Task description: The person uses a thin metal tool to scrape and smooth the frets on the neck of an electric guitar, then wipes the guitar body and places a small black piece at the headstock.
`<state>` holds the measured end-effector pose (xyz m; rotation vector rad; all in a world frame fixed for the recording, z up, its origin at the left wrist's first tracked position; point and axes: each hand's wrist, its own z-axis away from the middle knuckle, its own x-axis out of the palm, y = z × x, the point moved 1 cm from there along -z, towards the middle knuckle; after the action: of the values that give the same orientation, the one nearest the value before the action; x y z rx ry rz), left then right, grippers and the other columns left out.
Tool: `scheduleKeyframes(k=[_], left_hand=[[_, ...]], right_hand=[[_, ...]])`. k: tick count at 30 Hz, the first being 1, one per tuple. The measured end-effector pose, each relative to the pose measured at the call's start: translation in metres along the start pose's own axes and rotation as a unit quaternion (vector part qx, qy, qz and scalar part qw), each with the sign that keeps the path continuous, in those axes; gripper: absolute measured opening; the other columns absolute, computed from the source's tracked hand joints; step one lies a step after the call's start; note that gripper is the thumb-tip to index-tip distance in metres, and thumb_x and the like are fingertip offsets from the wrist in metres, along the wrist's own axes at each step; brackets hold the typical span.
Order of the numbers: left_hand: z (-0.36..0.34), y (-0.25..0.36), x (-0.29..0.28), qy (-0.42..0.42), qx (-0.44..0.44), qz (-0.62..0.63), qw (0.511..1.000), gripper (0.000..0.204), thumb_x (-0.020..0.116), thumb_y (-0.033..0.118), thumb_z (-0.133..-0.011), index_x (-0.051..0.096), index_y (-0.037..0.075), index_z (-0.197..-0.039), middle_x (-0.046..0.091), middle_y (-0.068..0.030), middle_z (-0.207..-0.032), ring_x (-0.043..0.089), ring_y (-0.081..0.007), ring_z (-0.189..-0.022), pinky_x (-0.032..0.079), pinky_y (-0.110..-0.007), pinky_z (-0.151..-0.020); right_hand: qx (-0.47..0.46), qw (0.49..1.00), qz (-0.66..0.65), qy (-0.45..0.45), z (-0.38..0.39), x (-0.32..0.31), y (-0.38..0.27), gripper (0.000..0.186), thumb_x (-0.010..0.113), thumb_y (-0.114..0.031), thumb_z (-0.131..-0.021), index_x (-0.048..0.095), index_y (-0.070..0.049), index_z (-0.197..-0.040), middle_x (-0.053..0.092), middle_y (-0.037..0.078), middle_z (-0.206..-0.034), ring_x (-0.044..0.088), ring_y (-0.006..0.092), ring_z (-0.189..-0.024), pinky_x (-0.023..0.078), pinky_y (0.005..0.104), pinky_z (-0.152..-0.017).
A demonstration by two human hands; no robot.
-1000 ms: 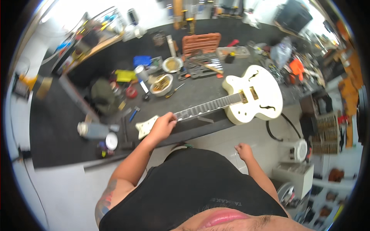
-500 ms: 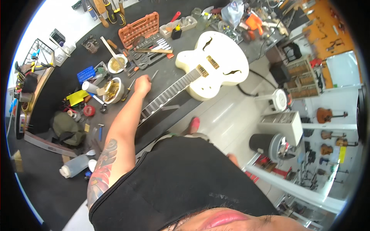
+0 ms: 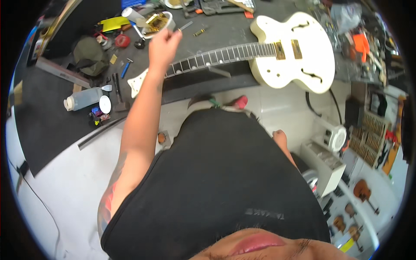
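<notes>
My left hand [image 3: 164, 48] is closed over the workbench, beside a white tub [image 3: 167, 22] of gold-coloured parts. A screwdriver [image 3: 185, 26] shows its thin metal shaft just past my fingers, its handle hidden by the fist. A small gold-coloured piece [image 3: 199, 32] lies a little to the right. A white hollow-body guitar [image 3: 281, 76] with f-holes rests face up on the bench, its fretted neck [image 3: 208, 59] running left beneath my forearm. Low beside my body hangs my right hand [image 3: 281, 138], fingers curled; whether anything is inside is hidden.
On the left lie a dark green cap [image 3: 90, 56], a squeeze bottle [image 3: 86, 99], a blue-handled tool [image 3: 126, 69] and a hammer [image 3: 119, 97]. An orange item [image 3: 361, 45] and other clutter fill the bench's right end. White machines [image 3: 323, 160] stand on the floor at right.
The view has swung down and turned. My left hand has shifted left along the bench onto the screwdriver, and the gold-coloured piece shows where it was. My right hand shows more fully.
</notes>
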<state>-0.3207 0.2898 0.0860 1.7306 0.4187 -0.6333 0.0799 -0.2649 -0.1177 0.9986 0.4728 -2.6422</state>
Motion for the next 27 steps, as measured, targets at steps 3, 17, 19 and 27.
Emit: scheduleKeyframes(k=[3,17,19,27], left_hand=[[0.066,0.008,-0.035,-0.113,-0.059,0.009,0.992,0.027,0.080,0.023,-0.100,0.073,-0.002,-0.092,0.068,-0.0136,-0.073,0.061,-0.0213,-0.065,0.050,-0.038,-0.066],[0.058,-0.052,-0.085,-0.488,0.118,-0.026,0.864,0.016,0.078,0.018,-0.098,0.078,0.002,-0.103,0.077,-0.0184,-0.095,0.075,-0.0389,-0.089,0.058,-0.047,-0.080],[0.034,-0.052,-0.090,-0.494,0.143,-0.016,0.857,0.016,0.077,0.017,-0.098,0.078,0.002,-0.103,0.077,-0.0186,-0.094,0.075,-0.0389,-0.089,0.058,-0.046,-0.080],[-0.031,-0.078,-0.084,-0.402,0.068,0.071,0.910,0.016,0.076,0.015,-0.106,0.078,0.000,-0.112,0.075,-0.0048,-0.087,0.066,-0.0100,-0.082,0.056,-0.032,-0.077]], right_hand=[[-0.288,0.956,0.056,-0.003,0.003,-0.023,-0.165,0.035,0.072,-0.034,-0.102,0.067,0.001,-0.099,0.072,0.028,-0.091,0.070,0.0511,-0.090,0.056,0.0555,-0.079],[-0.175,0.969,0.160,0.069,-0.026,0.046,-0.421,0.028,0.081,-0.034,-0.099,0.082,-0.028,-0.126,0.060,0.011,-0.157,0.058,0.0452,-0.141,0.052,0.0642,-0.111],[-0.155,0.969,0.177,0.074,-0.013,0.046,-0.442,0.027,0.081,-0.034,-0.099,0.082,-0.026,-0.124,0.061,0.013,-0.155,0.057,0.0457,-0.143,0.052,0.0632,-0.110],[-0.119,0.978,-0.080,0.149,0.075,0.097,-0.425,0.030,0.081,-0.024,-0.100,0.075,-0.006,-0.123,0.080,0.010,-0.098,0.078,0.0279,-0.100,0.057,0.0491,-0.090]])
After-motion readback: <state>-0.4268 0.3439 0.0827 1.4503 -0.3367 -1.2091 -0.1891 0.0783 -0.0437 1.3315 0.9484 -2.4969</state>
